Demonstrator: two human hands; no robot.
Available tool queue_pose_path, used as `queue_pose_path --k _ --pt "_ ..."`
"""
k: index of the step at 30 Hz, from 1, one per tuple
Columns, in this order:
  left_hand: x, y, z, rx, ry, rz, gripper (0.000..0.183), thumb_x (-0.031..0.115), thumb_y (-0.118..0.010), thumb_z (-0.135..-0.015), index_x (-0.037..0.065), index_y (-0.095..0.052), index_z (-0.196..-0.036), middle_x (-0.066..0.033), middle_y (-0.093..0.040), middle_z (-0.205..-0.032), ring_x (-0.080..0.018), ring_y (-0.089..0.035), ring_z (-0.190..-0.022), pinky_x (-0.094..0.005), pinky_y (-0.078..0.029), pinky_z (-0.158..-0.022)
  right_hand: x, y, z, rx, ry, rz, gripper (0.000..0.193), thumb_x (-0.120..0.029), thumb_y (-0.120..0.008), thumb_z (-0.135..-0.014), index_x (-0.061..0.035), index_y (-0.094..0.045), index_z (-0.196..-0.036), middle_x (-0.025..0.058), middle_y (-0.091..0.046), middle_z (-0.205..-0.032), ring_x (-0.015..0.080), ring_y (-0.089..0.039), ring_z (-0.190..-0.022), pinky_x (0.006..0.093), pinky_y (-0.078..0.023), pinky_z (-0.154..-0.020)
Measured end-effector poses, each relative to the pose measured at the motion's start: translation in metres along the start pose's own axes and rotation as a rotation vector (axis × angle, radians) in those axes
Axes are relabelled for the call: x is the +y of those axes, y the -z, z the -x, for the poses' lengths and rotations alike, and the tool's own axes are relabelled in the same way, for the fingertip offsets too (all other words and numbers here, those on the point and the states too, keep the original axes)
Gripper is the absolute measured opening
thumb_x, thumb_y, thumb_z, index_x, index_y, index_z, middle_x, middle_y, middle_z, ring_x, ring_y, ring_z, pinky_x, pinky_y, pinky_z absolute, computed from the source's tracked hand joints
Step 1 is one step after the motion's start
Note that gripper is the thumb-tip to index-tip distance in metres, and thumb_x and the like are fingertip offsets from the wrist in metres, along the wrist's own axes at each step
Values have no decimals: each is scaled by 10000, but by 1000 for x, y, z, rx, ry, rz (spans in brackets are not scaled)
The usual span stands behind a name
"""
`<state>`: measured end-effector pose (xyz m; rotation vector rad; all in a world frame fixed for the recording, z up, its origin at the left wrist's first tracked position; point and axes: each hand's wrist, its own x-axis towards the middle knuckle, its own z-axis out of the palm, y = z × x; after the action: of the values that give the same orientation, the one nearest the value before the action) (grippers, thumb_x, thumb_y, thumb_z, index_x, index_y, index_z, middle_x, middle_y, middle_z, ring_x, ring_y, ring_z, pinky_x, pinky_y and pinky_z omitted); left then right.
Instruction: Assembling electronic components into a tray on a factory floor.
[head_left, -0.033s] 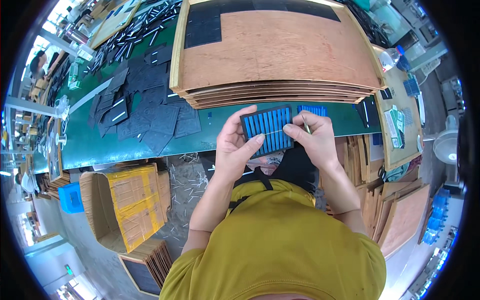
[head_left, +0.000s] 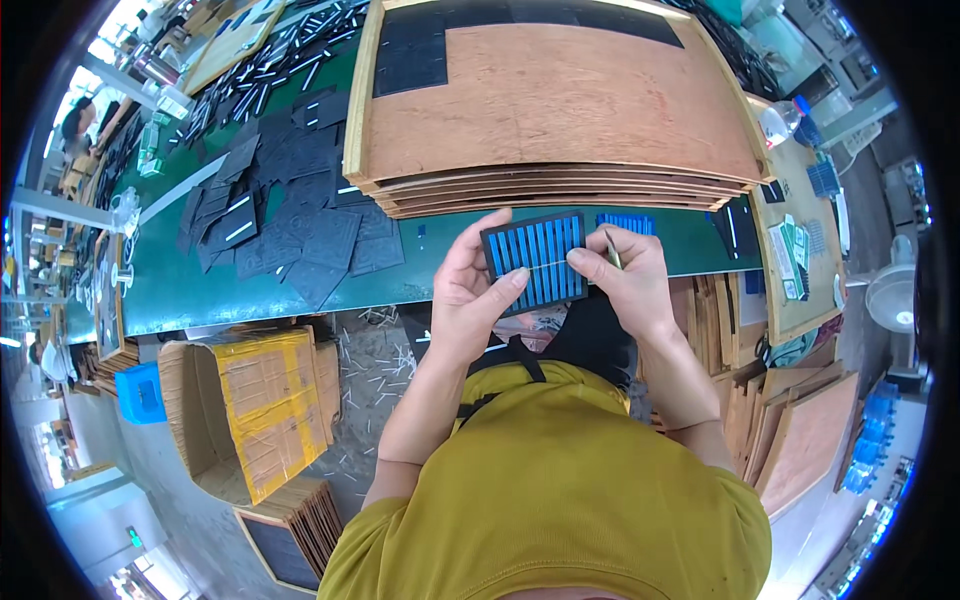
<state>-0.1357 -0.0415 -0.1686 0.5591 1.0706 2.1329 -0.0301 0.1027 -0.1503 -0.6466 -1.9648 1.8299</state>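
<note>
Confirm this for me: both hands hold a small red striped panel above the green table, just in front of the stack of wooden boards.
Not quite. The small striped panel is blue, not red, as the head view shows. The rest holds: the left hand and right hand both hold it above the green table, in front of the stack of wooden boards.

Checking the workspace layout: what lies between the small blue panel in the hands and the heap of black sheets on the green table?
In the head view, only bare green table lies between the blue panel and the black sheets.
</note>
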Motion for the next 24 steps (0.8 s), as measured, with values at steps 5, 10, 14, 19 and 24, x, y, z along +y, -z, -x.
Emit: queue_pose_path --k 5,10,14,19,24 --pt "4 10 6 219 -5 63 336 -15 -650 -784 14 -495 -1080 -70 -590 -911 -87 -583 -730 -195 -516 -558 -5 -10 -7 -39 61 -104 199 -53 -680 -768 -49 -533 -635 -60 -442 -615 30 -366 -583 201 -294 -535" --pt "6 29 6 306 84 -74 109 51 -697 -775 23 -593 -794 2 -598 -694 -30 -506 -578 -168 -403 -527 -11 -15 -14 -122 149 50 178 -45 -685 -748 -29 -544 -640 -35 -472 -613 46 -398 -582 211 -312 -531" --pt "15 45 3 119 46 -58 82 42 -675 -785 39 -595 -767 17 -596 -707 -37 -519 -622 -181 -410 -575 -15 -5 -30 -388 -59 -165 236 -204 -659 -775 22 -607 -730 -5 -505 -623 41 -358 -454 195 -266 -424" --pt "33 57 3 73 -35 -293 116 35 -701 -752 -1 -601 -798 -3 -616 -717 -43 -537 -658 -195 -438 -607 -40 -14 -56 -818 -504 -127 375 -263 -573 -793 61 -570 -981 -13 -510 -604 11 -304 -375 157 -205 -348" --pt "65 102 4 -281 -86 -637 564 200 -800 -609 11 -609 -1105 -107 -649 -1006 -168 -606 -866 -290 -483 -761 -46 -23 -66 -979 -322 -38 524 -281 -741 -627 -33 -529 -1036 56 -578 -1002 48 -471 -740 149 -334 -534"
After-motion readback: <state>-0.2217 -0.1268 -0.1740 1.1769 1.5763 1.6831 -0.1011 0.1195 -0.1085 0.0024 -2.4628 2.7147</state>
